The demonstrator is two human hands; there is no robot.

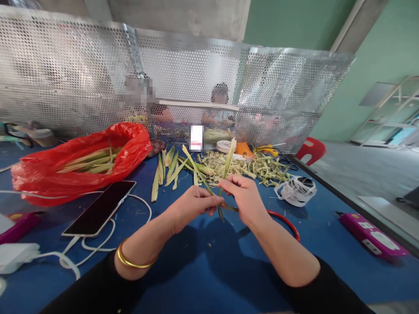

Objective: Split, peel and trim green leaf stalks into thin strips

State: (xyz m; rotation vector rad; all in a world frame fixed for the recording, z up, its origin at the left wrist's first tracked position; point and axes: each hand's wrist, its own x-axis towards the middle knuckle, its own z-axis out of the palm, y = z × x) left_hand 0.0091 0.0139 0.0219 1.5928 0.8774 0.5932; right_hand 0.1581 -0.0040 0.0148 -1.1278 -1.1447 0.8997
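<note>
My left hand [199, 201], with a gold bangle at the wrist, pinches a long pale-green leaf strip [196, 168] that looks like corn husk. A second upright husk strip [228, 161] is pinched between the thumb and fingers of my right hand [244, 194]. The strips cross between the two hands, and their short ends hang below the fingertips. A red curved rod or hoop [290, 222] shows to the right of my right forearm; a bit of red also appears by the fingertips. Whether the strips are wrapped round it I cannot tell.
Loose husk leaves [170, 163] and a heap of knotted husk pieces [222, 163] lie beyond my hands. Left are a red plastic bag [137, 141] of leaves and a phone [100, 209] on a white cable. White tape [296, 191] and a purple packet [371, 235] are right.
</note>
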